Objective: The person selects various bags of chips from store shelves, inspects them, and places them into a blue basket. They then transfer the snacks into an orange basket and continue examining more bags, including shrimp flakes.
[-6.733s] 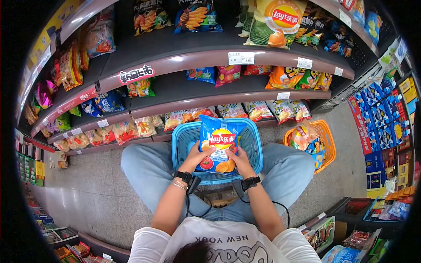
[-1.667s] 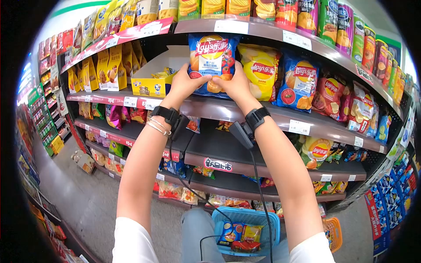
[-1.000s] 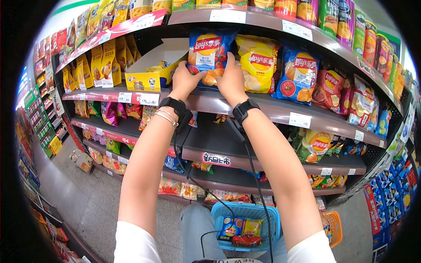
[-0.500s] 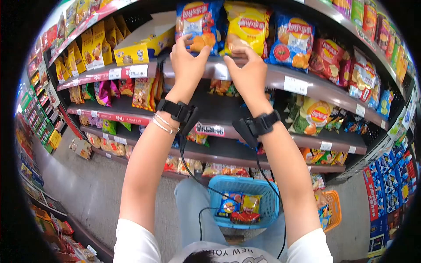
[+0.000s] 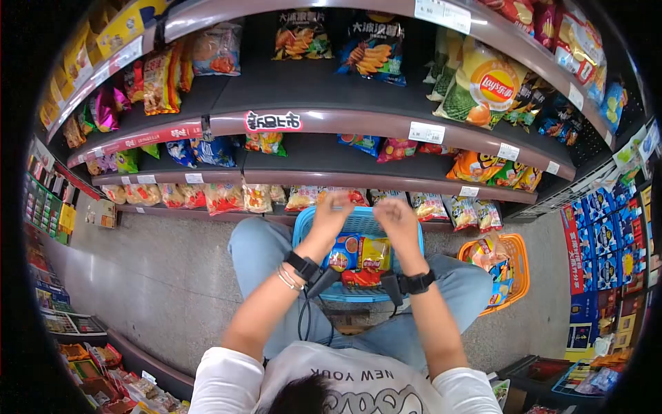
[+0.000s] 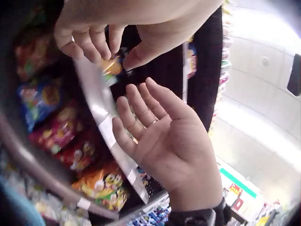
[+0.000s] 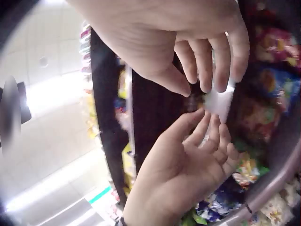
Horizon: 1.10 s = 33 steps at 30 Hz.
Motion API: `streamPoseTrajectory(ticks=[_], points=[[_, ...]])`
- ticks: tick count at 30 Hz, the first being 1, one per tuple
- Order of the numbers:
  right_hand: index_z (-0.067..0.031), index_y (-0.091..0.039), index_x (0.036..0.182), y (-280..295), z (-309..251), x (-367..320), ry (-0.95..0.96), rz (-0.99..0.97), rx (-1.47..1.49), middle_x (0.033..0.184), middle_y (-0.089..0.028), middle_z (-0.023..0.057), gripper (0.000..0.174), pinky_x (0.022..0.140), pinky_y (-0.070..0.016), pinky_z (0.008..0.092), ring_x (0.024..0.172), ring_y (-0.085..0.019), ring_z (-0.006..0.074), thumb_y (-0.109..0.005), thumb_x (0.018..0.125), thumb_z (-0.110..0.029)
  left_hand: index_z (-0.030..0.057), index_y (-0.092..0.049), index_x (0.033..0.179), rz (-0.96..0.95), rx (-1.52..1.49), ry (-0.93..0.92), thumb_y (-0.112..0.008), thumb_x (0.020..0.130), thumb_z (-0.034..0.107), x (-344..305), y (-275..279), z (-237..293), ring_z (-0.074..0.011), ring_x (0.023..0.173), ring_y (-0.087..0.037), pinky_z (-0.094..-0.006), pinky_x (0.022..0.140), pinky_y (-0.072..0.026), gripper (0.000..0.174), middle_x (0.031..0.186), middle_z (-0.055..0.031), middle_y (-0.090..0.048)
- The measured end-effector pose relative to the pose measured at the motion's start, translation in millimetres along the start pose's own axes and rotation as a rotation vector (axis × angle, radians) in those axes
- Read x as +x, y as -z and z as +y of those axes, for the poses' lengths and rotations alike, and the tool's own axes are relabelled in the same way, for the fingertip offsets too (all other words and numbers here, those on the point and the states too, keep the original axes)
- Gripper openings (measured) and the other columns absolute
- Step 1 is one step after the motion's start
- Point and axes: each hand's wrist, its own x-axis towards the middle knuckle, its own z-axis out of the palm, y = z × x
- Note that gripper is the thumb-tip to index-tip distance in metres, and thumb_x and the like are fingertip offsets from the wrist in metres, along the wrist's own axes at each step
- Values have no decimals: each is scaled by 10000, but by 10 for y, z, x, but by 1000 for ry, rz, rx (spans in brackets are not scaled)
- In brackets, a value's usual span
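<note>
My left hand (image 5: 333,215) hovers over the far part of a blue basket (image 5: 362,224), with its fingers loosely bent and nothing in them. Beside it, a short gap away, hangs my right hand (image 5: 398,219), slightly blurred and holding nothing. Both wrist views show the left hand (image 7: 183,160) and right hand (image 6: 164,136) facing each other with relaxed fingers. Inside the basket lie a blue chip bag (image 5: 343,252), a yellow chip bag (image 5: 374,254) and a red bag (image 5: 361,277). The basket sits between my bent legs.
Curved store shelves (image 5: 331,124) with snack bags rise in front, the lowest row close behind the basket. An orange basket (image 5: 518,276) with bags stands by my right knee (image 5: 462,283). Black cables (image 5: 303,317) hang from the wrist cameras.
Both hands let go of a blue Lay's chip bag, which stands on the upper shelf, then came down over the blue basket. The head view has tilted downward.
</note>
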Motion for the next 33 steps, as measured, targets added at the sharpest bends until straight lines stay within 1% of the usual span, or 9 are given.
streamPoseTrajectory(ticks=[4, 7, 10, 12, 16, 18, 23, 27, 33], points=[[-9, -621, 995, 164, 1041, -387, -328, 84, -47, 815, -648, 35, 227, 606, -472, 237, 730, -613, 105, -698, 796, -85, -20, -582, 1087, 77, -126, 181, -673, 810, 108, 12, -23, -1316, -126, 847, -582, -255, 711, -476, 318, 937, -83, -629], [18, -620, 1010, 228, 1911, -653, -373, 111, -175, 800, -647, 48, 286, 587, -483, 265, 737, -621, 140, -714, 768, -103, -13, -615, 1032, 39, 16, 523, -668, 801, 100, -87, -94, -1561, -120, 818, -594, -271, 684, -476, 263, 878, -85, -638], [50, -622, 967, 294, 2535, -849, -623, 212, -373, 837, -685, 159, 388, 729, -507, 327, 833, -670, 248, -758, 719, -215, -38, -633, 968, 56, 102, 502, -707, 738, 140, -118, -89, -2350, -181, 803, -623, -306, 702, -488, 301, 850, -106, -650], [50, -632, 986, 355, 2839, -926, -701, 313, -247, 837, -681, 134, 368, 652, -499, 313, 754, -655, 209, -746, 719, -175, -40, -634, 983, 35, 232, 527, -743, 689, 198, -61, 80, -3166, -254, 859, -641, -336, 758, -491, 394, 923, -134, -671], [46, -663, 936, 666, 3694, -1010, -806, 373, -333, 832, -685, 189, 338, 666, -508, 343, 734, -669, 256, -734, 707, -193, 11, -644, 1013, 16, 377, 626, -761, 681, 214, -123, 184, -3472, -257, 911, -639, -339, 805, -491, 406, 970, -116, -678], [42, -672, 904, 679, 3432, -970, -763, 465, -481, 835, -677, 226, 334, 697, -510, 367, 777, -669, 302, -734, 697, -213, 39, -647, 1008, -68, 321, 572, -778, 672, 215, -95, 351, -4173, -240, 907, -635, -335, 814, -492, 402, 953, -82, -674], [77, -628, 1056, 774, 3052, -964, -801, 408, -685, 968, -668, 255, 500, 814, -494, 381, 952, -653, 342, -734, 698, -255, 55, -621, 1003, -11, 249, 855, -815, 645, 195, -188, -85, -2913, -195, 903, -619, -329, 822, -500, 431, 913, -27, -636], [43, -663, 989, 741, 3265, -1030, -888, 239, -439, 919, -688, 195, 465, 763, -509, 360, 864, -667, 283, -785, 672, -275, 63, -616, 1057, -131, 189, 907, -827, 621, 196, -150, -59, -3248, -194, 906, -633, -325, 812, -514, 502, 981, -55, -653], [15, -651, 996, 769, 3438, -1086, -761, 165, -200, 799, -655, 101, 434, 593, -507, 304, 687, -631, 173, -816, 675, -226, 70, -615, 1148, -175, 678, 427, -838, 558, 191, -88, 144, -4074, -216, 876, -672, -315, 813, -517, 643, 1046, -121, -679]])
